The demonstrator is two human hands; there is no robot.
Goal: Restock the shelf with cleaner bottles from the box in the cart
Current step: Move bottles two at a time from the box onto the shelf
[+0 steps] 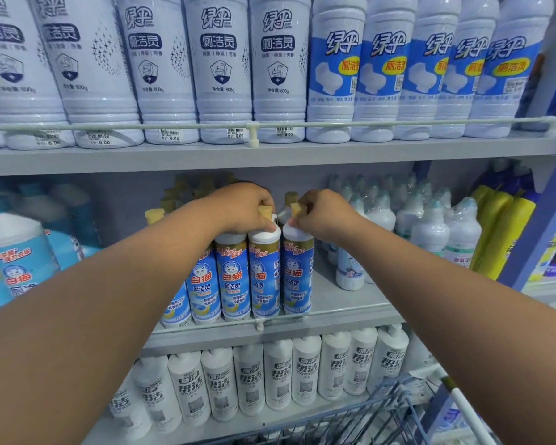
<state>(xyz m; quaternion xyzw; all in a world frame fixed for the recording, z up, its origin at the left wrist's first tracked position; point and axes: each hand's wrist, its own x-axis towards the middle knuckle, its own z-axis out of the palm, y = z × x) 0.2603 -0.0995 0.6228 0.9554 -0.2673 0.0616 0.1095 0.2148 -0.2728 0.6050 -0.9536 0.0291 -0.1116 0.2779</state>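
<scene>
On the middle shelf (350, 311) stands a row of blue-labelled cleaner bottles with yellow caps. My left hand (241, 207) grips the yellow cap of one bottle (264, 277) at the shelf front. My right hand (325, 213) pinches the yellow cap of the bottle (297, 274) just to its right. Both bottles stand upright, touching each other, behind the low front rail. Two more of the same bottles (233, 281) stand to their left. The box is not in view.
Large white bottles (222, 69) fill the top shelf. White bottles with black print (280, 374) line the bottom shelf. Wrapped white bottles (430, 226) and yellow bottles (498, 229) stand at the right of the middle shelf. The wire cart (382, 415) shows at bottom right.
</scene>
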